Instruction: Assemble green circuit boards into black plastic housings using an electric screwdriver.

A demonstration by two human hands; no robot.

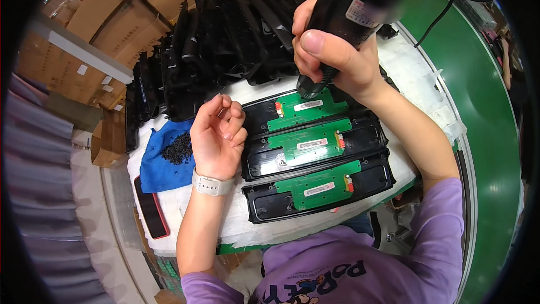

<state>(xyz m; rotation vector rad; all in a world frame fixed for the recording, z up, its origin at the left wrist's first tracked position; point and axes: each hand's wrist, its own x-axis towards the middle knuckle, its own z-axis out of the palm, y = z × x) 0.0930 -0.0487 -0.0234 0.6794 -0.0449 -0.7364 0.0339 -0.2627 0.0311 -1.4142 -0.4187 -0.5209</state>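
My right hand (343, 59) is wrapped round a black electric screwdriver (360, 8), its thumb lying along the body. The tool's lower end (309, 87) points down at the farthest of three green circuit boards (329, 110); whether its bit touches is hidden. Each board lies on a long black plastic panel (267, 205), and the panels are lined up one behind another. Left of them, my left hand (219, 135) hovers palm up with curled fingers; anything inside them is too small to make out. The middle board (292, 151) and the nearest board (337, 175) carry white labels and small connectors.
A heap of small black screws (178, 149) lies on a blue cloth (152, 166) at the left. In front of it is a phone with a red edge (153, 214). Black plastic parts (225, 34) are stacked behind, before cardboard boxes (135, 28). A green surface (478, 107) runs along the right.
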